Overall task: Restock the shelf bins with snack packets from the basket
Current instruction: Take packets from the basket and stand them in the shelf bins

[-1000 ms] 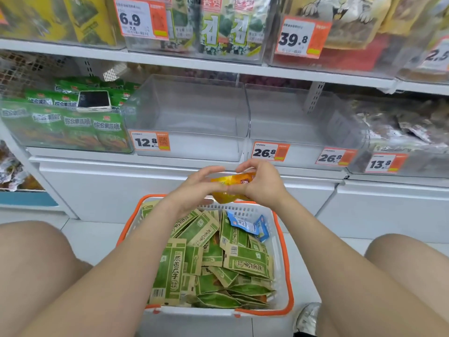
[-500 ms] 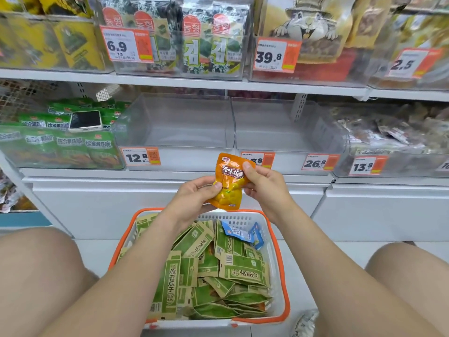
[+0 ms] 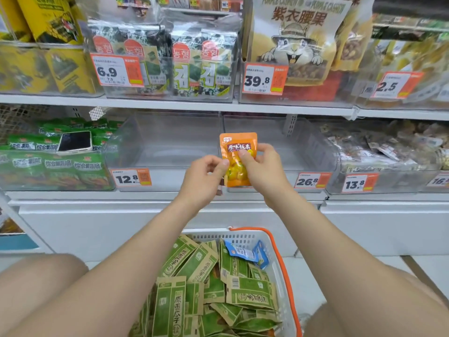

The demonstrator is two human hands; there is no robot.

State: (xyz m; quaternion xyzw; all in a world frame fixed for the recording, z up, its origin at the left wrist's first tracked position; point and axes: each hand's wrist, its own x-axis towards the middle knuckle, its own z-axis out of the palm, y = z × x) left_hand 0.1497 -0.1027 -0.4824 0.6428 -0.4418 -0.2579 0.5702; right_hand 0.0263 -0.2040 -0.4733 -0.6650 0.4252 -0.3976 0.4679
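Far left, a shelf bin [image 3: 56, 166] is stocked with green packets, and a phone [image 3: 75, 141] is laid on top. Next along, a clear bin [image 3: 165, 142] tagged 12.8 is seen empty. At centre, an orange packet [image 3: 239, 152] is held upright in front of the shelf. Its left edge is pinched by the left hand [image 3: 206, 176] and its right side by the thumb and fingers of the right hand [image 3: 264, 166]. A second bin [image 3: 298, 147] behind it is also empty (tag 26.8). Lower right, the basket [image 3: 245, 235] is heaped with green packets [image 3: 250, 291] plus a blue packet [image 3: 245, 252]. Progress is judged early: two bins are unfilled and most of the stock is unplaced.
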